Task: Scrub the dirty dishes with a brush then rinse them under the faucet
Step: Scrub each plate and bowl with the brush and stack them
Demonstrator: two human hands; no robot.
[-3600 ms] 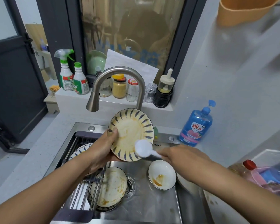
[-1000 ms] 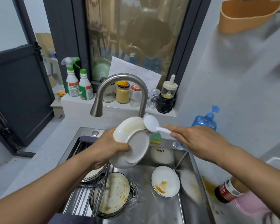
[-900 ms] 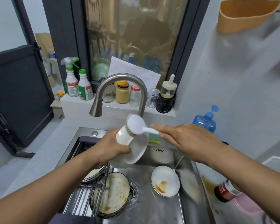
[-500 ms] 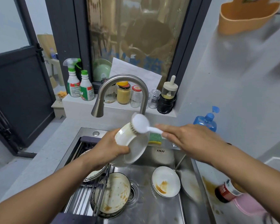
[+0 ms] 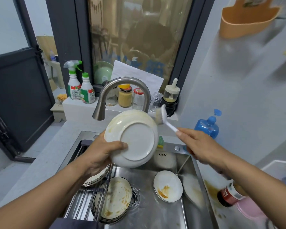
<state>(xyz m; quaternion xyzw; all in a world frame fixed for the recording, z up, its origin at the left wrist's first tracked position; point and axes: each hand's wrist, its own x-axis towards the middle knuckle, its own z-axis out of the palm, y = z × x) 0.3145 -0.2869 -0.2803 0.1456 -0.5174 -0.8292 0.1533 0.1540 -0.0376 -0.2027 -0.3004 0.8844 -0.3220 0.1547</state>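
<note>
Over the sink (image 5: 155, 214), left hand (image 5: 101, 152) gripping plate (image 5: 136, 139), right hand (image 5: 201, 144) holding brush (image 5: 162, 116) beside it

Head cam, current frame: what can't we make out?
All head view.
1. Eating face of the plate: turned away, only the underside shows.
2. End of the brush handle: buried in the right hand.
3. The stacked plates on the rack: mostly covered by the left hand.
4. The bottle at right: blurred, label unreadable.
</note>
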